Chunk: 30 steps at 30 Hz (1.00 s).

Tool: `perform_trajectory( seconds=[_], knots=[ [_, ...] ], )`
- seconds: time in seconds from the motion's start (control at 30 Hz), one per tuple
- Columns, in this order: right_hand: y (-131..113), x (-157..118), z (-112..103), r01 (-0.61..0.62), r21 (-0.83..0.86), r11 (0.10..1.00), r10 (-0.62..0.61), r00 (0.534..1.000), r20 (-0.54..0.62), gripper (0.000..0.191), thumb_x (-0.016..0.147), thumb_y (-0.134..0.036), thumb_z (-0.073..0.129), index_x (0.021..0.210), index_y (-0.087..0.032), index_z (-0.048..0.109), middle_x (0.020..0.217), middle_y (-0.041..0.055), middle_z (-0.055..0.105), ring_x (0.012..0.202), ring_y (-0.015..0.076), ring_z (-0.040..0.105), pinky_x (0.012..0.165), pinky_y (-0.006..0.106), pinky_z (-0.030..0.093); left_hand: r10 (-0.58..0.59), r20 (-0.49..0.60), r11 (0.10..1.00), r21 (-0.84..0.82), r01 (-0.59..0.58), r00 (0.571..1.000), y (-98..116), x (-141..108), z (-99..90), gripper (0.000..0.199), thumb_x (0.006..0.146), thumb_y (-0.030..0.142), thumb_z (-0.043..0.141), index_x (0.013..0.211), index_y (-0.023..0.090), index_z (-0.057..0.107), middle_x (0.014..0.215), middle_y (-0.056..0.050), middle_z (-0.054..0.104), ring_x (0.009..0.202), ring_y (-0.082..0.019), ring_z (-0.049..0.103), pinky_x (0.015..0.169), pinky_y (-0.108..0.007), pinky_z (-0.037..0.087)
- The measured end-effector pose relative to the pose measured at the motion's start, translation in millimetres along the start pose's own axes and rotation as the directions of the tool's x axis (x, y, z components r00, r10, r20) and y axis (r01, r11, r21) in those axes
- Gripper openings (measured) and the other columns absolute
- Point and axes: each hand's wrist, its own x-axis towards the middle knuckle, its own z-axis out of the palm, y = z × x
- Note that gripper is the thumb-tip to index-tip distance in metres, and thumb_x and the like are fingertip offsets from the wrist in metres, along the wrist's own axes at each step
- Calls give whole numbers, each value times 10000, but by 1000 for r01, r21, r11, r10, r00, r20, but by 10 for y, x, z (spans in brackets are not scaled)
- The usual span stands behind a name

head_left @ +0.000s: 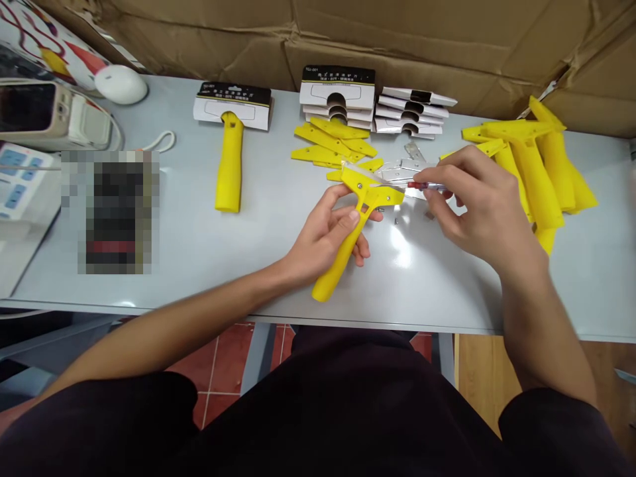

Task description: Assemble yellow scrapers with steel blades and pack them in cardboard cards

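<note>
My left hand (325, 232) is closed around the neck of a yellow scraper (342, 255), which tilts with its wide head up. Two screws show in that head. Between the fingertips of my right hand (477, 199) is a slim screwdriver (416, 186) with a red part on its handle. Its shaft points left, to the scraper's head; whether the tip touches a screw I cannot tell. Behind the head lie several loose yellow head plates (332, 142) and thin metal blades (397, 171). Small screws (396, 220) rest on the table under my hands.
Yellow scraper handles (534, 169) are piled at the right. Black-and-white packaging cards (338, 89) stand in stacks at the back, and one carded scraper (229, 165) lies left of centre. A white mouse (120, 84) sits at the far left. A cardboard wall (397, 40) closes the back.
</note>
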Motion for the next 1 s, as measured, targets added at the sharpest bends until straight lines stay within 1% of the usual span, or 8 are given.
perform_trajectory(
  seconds=[0.13,0.23,0.3,0.4,0.63,0.73,0.87,1.0],
  knots=[
    [-2,5,89,56,-53,997,-59,997,-45,272,1126,-310,546,1287,-333,764,1170,95,715,912,272,711,824,479,628,66,3,997,40,-66,998,-38,40,-18,467,1086,503,721,1372,275,430,1363,-124,779,617,-109,736,508,-260,602],
    [-26,-4,139,33,-56,998,-35,998,-43,281,1125,-319,546,1312,-346,755,1158,86,719,929,263,721,816,436,634,112,1,991,71,-111,994,-59,66,-20,488,1080,524,723,1375,279,420,1368,-128,774,604,-99,721,489,-250,578],
    [-47,-16,163,20,-41,999,-22,999,-36,293,1119,-326,557,1340,-374,742,1167,76,721,933,256,721,823,421,643,116,3,990,82,-116,993,-67,79,-19,492,1075,536,723,1363,280,417,1372,-130,774,599,-95,714,484,-246,566],
    [-74,-26,176,29,-26,999,-30,999,-43,299,1112,-342,569,1357,-382,735,1174,69,719,905,246,709,820,418,649,119,4,989,87,-119,993,-72,95,-19,496,1065,546,729,1349,280,421,1376,-130,776,596,-92,711,479,-245,552],
    [-86,-3,131,13,-66,998,-17,998,-59,263,1113,-377,558,1288,-370,755,1199,88,733,943,275,721,843,457,642,118,-43,990,78,-114,992,-80,137,-22,492,1048,511,747,1375,280,462,1333,-122,798,596,-117,718,476,-279,545],
    [-75,3,152,26,-78,997,-31,998,-61,261,1108,-383,563,1291,-366,748,1205,88,731,929,272,719,822,448,633,127,-52,989,77,-123,991,-96,152,-14,489,1044,480,745,1401,284,475,1320,-123,800,584,-125,710,488,-300,561],
    [-64,7,186,54,-98,994,-62,995,-78,257,1113,-350,539,1268,-332,744,1200,89,715,894,251,709,780,421,612,128,-56,988,90,-123,990,-118,169,-9,515,1034,459,744,1437,288,472,1304,-128,798,592,-135,711,517,-319,593],
    [-78,0,182,59,-165,985,-75,993,-92,271,1103,-283,527,1255,-316,749,1192,89,707,838,233,679,749,413,586,134,-43,986,110,-128,990,-120,174,-14,476,1041,465,735,1395,283,473,1293,-124,795,594,-128,709,513,-304,586]
  ],
)
